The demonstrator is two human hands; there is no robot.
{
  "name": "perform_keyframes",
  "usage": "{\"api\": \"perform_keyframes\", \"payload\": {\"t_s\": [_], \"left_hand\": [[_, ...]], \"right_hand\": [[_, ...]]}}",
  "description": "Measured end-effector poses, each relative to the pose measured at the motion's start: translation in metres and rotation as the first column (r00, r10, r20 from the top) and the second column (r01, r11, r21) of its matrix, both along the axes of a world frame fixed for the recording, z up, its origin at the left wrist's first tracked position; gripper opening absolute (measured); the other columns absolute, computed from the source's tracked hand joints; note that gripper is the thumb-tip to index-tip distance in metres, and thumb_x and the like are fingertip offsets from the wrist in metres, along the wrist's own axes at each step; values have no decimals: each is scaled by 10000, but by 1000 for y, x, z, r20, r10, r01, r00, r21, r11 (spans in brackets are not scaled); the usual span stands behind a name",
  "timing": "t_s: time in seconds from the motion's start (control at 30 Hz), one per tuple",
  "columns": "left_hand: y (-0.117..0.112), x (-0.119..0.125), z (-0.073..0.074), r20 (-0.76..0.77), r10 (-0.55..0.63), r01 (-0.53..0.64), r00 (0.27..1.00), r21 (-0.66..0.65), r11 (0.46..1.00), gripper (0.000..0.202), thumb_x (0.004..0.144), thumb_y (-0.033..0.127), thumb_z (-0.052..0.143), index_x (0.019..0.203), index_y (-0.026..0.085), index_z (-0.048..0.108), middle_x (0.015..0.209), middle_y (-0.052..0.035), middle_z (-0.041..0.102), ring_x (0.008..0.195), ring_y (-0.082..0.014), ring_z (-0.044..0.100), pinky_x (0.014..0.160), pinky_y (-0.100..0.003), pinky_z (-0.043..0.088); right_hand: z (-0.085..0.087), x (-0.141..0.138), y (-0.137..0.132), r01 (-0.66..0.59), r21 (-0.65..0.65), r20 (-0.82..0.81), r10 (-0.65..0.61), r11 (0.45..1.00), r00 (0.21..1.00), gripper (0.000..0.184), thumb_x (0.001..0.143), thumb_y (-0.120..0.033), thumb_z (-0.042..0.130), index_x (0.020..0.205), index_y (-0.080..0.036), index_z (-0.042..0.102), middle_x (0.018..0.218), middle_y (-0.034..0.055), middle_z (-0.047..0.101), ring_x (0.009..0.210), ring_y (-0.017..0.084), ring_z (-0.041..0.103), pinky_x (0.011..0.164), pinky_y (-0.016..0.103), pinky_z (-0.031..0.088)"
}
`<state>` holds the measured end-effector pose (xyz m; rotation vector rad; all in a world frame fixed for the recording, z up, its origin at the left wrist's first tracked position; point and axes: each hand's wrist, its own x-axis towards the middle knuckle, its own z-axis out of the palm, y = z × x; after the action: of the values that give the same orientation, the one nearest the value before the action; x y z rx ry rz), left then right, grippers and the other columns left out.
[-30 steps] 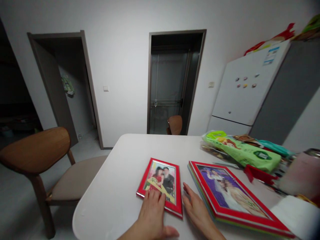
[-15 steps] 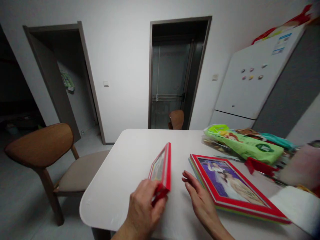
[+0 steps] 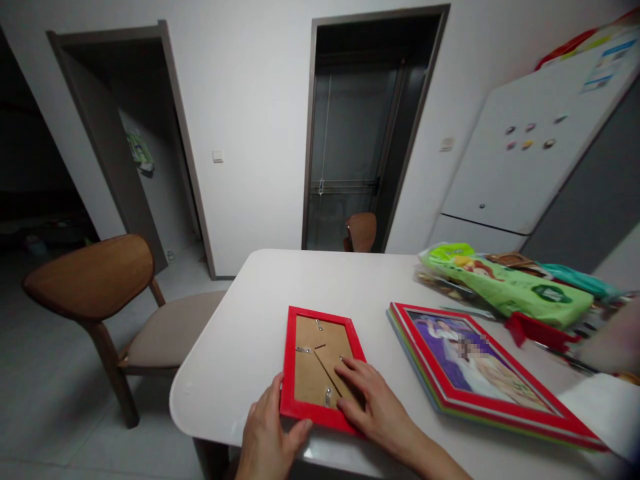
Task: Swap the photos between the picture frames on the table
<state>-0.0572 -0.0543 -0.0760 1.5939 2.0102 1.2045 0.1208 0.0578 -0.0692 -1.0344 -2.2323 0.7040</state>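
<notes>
A small red picture frame lies face down on the white table, its brown backing board with metal clips facing up. My left hand holds the frame's near left corner, thumb on its red edge. Fingers spread, my right hand rests flat on the backing board at the frame's right side. A larger red frame with a photo lies face up to the right, stacked on other frames.
A green snack packet and other packets lie at the table's far right. A wooden chair stands left of the table. A white fridge is behind on the right, with two dark doorways in the far wall.
The small frame, face up a second ago, was tipped on edge by my left hand and now lies face down. My right hand moved from the table onto its back.
</notes>
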Motion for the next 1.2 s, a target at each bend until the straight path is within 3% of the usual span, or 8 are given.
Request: {"api": "perform_keyframes", "payload": {"t_s": [0.23,0.33,0.47,0.6,0.8,0.97,1.1,1.2], "left_hand": [[0,-5,-3,-244,-50,39,969,-51,998,494,679,393,570,1083,129,462,929,-117,556,880,-271,503,764,-428,400],[2,-7,3,-245,-100,92,964,-43,995,474,640,322,617,1060,150,480,1043,-125,512,967,-269,467,820,-431,382],[15,-10,8,-199,-295,292,935,-45,955,548,570,332,681,1052,159,487,1236,-142,386,1127,-269,352,921,-416,320],[27,-12,7,-209,-411,399,887,-97,912,517,509,374,721,951,172,545,1166,-118,476,1098,-264,395,925,-405,319],[26,-11,7,-209,-388,388,898,-44,921,398,521,385,720,820,177,560,1082,-94,543,1013,-241,465,889,-365,345],[26,-13,4,-186,-393,398,900,-15,917,341,492,337,749,715,185,540,1112,-75,531,1030,-226,455,887,-335,338],[27,-13,6,-171,-394,392,903,-43,919,311,511,323,739,689,181,528,1121,-76,531,1050,-221,443,899,-328,328],[27,-13,6,-166,-393,386,904,-73,920,317,484,277,754,686,185,527,1135,-68,524,1065,-216,433,906,-320,322]], "right_hand": [[-13,2,0,-15,115,83,5,993,997,392,660,-322,533,1036,-219,574,1173,108,490,1085,248,408,922,421,283],[-6,0,1,-25,121,110,11,992,994,376,647,-316,554,1013,-234,588,1176,112,482,1081,261,407,911,431,287],[14,-9,3,-221,63,177,207,973,962,334,624,-227,579,955,-236,619,1145,107,495,1041,249,439,875,401,333],[23,-23,1,-358,57,253,333,932,908,219,672,-155,520,821,-236,657,1085,84,519,992,207,461,832,349,368],[13,-24,4,-279,98,213,253,955,944,211,739,-230,468,869,-233,633,1045,66,537,975,181,466,845,329,363],[14,-8,31,12,145,294,-54,989,954,288,714,-185,436,938,-130,609,1039,114,543,974,199,462,861,314,340],[13,-6,47,18,180,388,-88,983,918,234,677,-135,433,753,-157,653,883,80,587,857,184,488,791,276,350],[11,-8,51,35,194,380,-108,980,919,238,701,-154,422,747,-167,655,848,74,582,828,179,481,769,269,345]]}}
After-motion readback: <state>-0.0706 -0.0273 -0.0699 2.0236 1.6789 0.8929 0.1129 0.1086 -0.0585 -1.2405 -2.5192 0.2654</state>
